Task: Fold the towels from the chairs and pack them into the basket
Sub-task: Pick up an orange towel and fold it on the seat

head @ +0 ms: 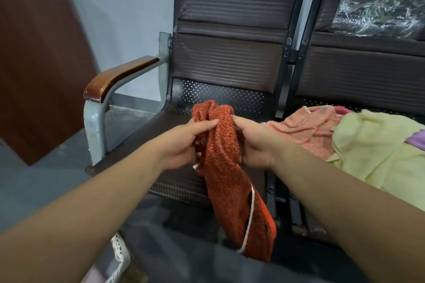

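A red-orange towel [232, 181] with a white edge hangs bunched in front of the left chair [230, 57]. My left hand [181, 145] grips its upper part from the left, and my right hand [255, 145] grips it from the right. The towel's lower end droops below the seat's front edge. On the right chair [358, 69] lie a pink towel [308, 128], a pale yellow towel [377, 151] and a bit of purple cloth [417, 140]. No basket is in view.
The left chair has a wood-topped metal armrest [119, 76]. A brown board [39, 64] leans on the wall at the left. Clear plastic wrap [379, 7] covers the right chair's upper backrest. White lace trim [119, 255] shows near the bottom edge.
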Motion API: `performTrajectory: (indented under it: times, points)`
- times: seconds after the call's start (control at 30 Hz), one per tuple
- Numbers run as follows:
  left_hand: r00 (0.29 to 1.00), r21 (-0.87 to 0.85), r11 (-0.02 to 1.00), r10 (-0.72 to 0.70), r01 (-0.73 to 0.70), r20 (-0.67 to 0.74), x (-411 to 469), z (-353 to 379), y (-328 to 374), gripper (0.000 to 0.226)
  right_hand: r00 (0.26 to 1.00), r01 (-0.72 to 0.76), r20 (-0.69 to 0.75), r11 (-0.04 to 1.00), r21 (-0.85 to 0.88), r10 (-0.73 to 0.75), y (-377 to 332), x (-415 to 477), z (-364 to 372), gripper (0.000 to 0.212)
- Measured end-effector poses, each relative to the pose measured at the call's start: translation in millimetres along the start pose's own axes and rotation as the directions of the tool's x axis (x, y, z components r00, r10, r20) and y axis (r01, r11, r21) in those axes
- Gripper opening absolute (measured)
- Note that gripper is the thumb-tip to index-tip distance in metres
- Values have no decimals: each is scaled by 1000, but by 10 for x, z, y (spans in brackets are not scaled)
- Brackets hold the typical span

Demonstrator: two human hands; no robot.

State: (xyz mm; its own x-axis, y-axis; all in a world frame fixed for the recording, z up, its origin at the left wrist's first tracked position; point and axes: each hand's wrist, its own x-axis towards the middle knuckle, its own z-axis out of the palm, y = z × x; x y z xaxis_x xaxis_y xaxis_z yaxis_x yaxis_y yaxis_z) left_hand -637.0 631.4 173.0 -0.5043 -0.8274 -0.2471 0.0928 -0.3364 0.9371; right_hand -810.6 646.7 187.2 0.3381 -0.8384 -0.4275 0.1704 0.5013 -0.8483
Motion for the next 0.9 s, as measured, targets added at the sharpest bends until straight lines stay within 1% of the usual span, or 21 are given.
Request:
performTrajectory:
  times: [0.03, 0.07, 0.1, 0.13, 0.17, 0.2, 0.23, 0.27, 0.37, 0.43, 0.5, 0.53, 0.6, 0.63, 0.67, 0.7, 0.73, 0.77, 0.83, 0.87, 0.9]
  points:
    - [1000, 28, 1000, 14, -14, -2, -8, -7, -17, 54, 1000, -7, 11, 1000, -14, 7, -11, -16, 8, 49]
    - [998, 62, 997, 44, -41, -41, 2, -20, -34, 58, 999, -18, 27, 1000, -23, 19, -16, -20, 12, 47]
    - [990, 118, 990, 89, -76, -110, 28, -40, -44, 58, 999, -30, 39, 999, -24, 31, -16, -22, 10, 44]
    - [972, 183, 976, 148, -114, -184, 54, -60, -37, 50, 999, -29, 43, 999, -20, 30, -10, -16, 2, 42]
    - [947, 240, 962, 190, -127, -260, 67, -78, -13, 35, 999, -16, 32, 1000, -11, 16, -6, -17, 0, 41]
    - [925, 266, 957, 198, -112, -324, 78, -102, 7, 21, 1000, 2, 16, 1000, -11, -2, -3, -14, -4, 41]
    - [912, 258, 962, 184, -90, -367, 82, -129, 30, 13, 1000, 17, -7, 1000, -15, -17, 1, 9, -30, 42]
    - [910, 229, 970, 162, -77, -382, 83, -148, 47, 13, 999, 27, -29, 999, -20, -27, 6, 35, -56, 43]
    - [926, 129, 984, 163, -125, -340, 63, -140, 81, 19, 996, 53, -69, 998, -40, -56, 26, 68, -76, 44]
    - [924, 115, 979, 195, -165, -330, 70, -142, 73, 22, 983, 102, -153, 994, -26, -105, 47, 98, -97, 35]
    - [910, 118, 973, 227, -198, -347, 95, -149, 54, 22, 955, 182, -231, 982, -41, -187, 38, 100, -116, 26]
    - [890, 117, 969, 248, -219, -383, 112, -164, 55, 20, 942, 219, -255, 976, -22, -217, 19, 92, -135, 22]
    - [835, 46, 964, 250, -261, -491, 129, -220, 98, 17, 920, 267, -320, 960, 89, -226, -45, 58, -203, 20]
    - [816, -37, 959, 218, -281, -536, 124, -259, 134, 16, 912, 278, -351, 949, 151, -212, -79, 39, -248, 23]
    - [817, -152, 943, 166, -295, -552, 114, -300, 162, 16, 912, 267, -369, 943, 198, -181, -103, 26, -304, 30]
    - [844, -288, 911, 106, -294, -526, 96, -328, 179, 17, 912, 247, -381, 944, 219, -150, -122, 9, -354, 36]
    - [879, -389, 880, 65, -274, -473, 74, -348, 186, 20, 913, 227, -385, 951, 213, -132, -138, -19, -387, 39]
    - [915, -449, 859, 55, -247, -399, 39, -344, 198, 20, 921, 213, -368, 956, 199, -129, -147, -44, -408, 41]
    - [960, -462, 855, 128, -233, -248, -13, -320, 209, 12, 955, 205, -255, 959, 194, -153, -183, -122, -406, 45]
    - [964, -435, 865, 178, -250, -199, -18, -319, 198, 14, 967, 214, -180, 959, 184, -181, -198, -161, -385, 43]
    - [960, -378, 887, 208, -266, -186, -16, -306, 195, 20, 972, 225, -103, 960, 166, -210, -201, -185, -376, 40]
